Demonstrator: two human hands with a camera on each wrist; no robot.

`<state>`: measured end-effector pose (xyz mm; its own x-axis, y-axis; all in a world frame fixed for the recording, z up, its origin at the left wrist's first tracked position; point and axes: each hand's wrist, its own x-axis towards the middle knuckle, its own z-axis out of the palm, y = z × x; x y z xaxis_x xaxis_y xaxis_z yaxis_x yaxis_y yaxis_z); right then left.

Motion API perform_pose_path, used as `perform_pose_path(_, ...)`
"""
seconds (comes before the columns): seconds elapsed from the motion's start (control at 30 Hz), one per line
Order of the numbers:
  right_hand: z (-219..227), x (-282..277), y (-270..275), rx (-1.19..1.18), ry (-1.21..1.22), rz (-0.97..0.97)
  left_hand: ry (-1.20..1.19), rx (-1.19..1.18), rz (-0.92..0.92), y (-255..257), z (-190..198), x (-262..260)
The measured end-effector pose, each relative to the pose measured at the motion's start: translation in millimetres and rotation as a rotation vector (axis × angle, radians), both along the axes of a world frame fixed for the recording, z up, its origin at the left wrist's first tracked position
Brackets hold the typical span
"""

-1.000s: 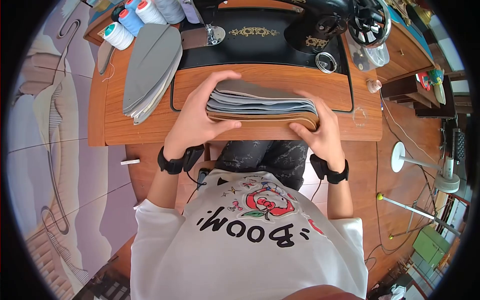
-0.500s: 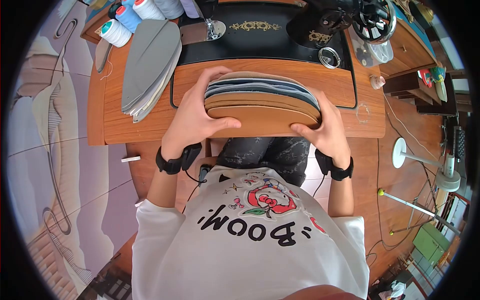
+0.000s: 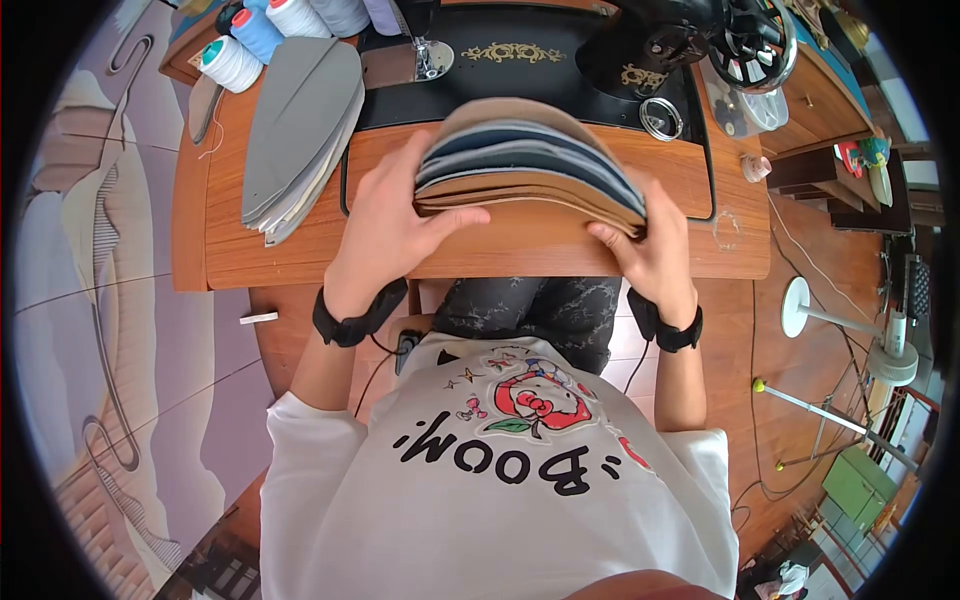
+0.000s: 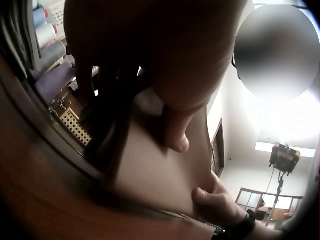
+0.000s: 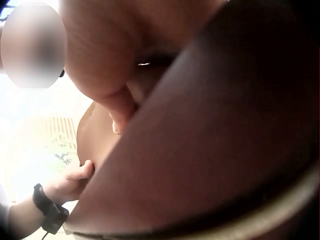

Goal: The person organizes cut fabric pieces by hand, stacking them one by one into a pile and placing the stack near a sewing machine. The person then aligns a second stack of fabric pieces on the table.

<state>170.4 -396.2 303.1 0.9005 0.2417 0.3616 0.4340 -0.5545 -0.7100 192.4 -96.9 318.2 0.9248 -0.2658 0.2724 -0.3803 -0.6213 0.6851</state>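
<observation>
Both hands hold a thick stack of flat cut pieces (image 3: 530,165) with rounded edges, in brown, white-grey and dark blue layers. The stack bows upward in the middle, close over the front of the wooden table. My left hand (image 3: 385,210) grips its left end, thumb lying along the near brown face. At the other end my right hand (image 3: 655,235) grips it the same way. In the left wrist view the smooth brown outer piece (image 4: 155,165) fills the space beside the thumb. That piece (image 5: 92,132) shows partly in the right wrist view, behind the table edge.
A pile of grey leaf-shaped pieces (image 3: 305,130) lies on the table (image 3: 235,250) to the left. Thread spools (image 3: 230,65) stand behind it. A black sewing machine (image 3: 650,50) spans the back, with a round clear-and-metal item (image 3: 660,118) on its bed.
The stack has tilted and bent: its brown near face showed broadly half a second ago, and now its layered edge arches upward and fans out. Both hands keep their grip.
</observation>
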Motion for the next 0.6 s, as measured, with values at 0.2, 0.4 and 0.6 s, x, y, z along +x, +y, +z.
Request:
perform_pose_path(0.2,6,-7,0,-0.017,0.117,0.027,0.204,-0.127,-0.118,3,0,-13)
perform_pose_path(0.4,6,-8,-1,-0.013,0.222,0.017,0.077,0.072,-0.108,13,-14,-18)
perform_pose_path(0.6,-3,-16,-6,-0.032,0.100,0.049,0.118,0.104,-0.083,15,-10,-20)
